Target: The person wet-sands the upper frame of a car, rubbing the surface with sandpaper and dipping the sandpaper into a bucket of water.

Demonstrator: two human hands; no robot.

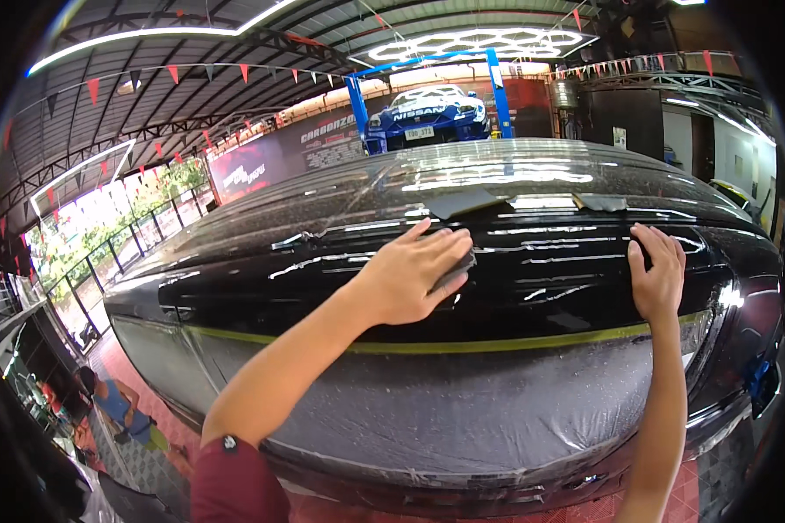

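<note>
The work in hand looks like rubbing down the car's glossy black roof side [541, 279]. The left hand [410, 275], half-closed, grips a dark pad [467, 261] against it, above the yellow tape [462, 347] along its lower edge and just below a grey sheet [467, 204]. The right hand [658, 275], loosely open, rests fingertips nearer the right end, nothing visible in it. The next stroke probably calls for flat, even pressure, clear of the tape.

car body [532, 305]: black | tape [497, 345]: yellow | pad [467, 260]: dark grey | sleeve [235, 484]: maroon | lift [500, 91]: blue
</note>
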